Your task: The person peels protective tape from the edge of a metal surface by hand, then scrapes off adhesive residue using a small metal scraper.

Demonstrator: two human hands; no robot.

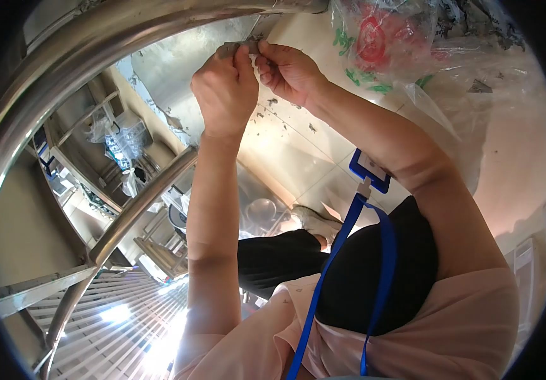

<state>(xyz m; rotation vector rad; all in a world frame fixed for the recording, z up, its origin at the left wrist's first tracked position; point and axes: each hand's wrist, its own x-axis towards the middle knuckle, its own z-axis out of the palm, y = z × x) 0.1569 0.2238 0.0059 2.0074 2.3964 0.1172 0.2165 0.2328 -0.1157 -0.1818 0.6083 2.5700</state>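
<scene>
Pale cream-tiled floor (304, 152) and metal tubing surround two hands pinching one small, flat, dark-grey piece (252, 47)

Over the floor, near the upper edge of the head view, the grey piece sits between the person's bare hands. The left hand (222, 98) has its fingers curled in and its thumb pressed against the piece. The right hand (292, 73) pinches the other end between thumb and forefinger, its remaining fingers bent below. What the piece is made of is too small to tell. Dark-grey crumbs (273, 101) lie scattered on the tiles beneath.

To the right of the hands, well apart from them, spreads a crumpled clear plastic bag with red and green print (371, 47). A thick, shiny, curved metal tube (51, 79) sweeps across the upper left, and white slats (114, 326) fan out in glare at the lower left. A bright blue lanyard (336, 247) with a blue-framed badge (383, 183) hangs over the person's pale pink top (456, 316), above black trousers (279, 256).
</scene>
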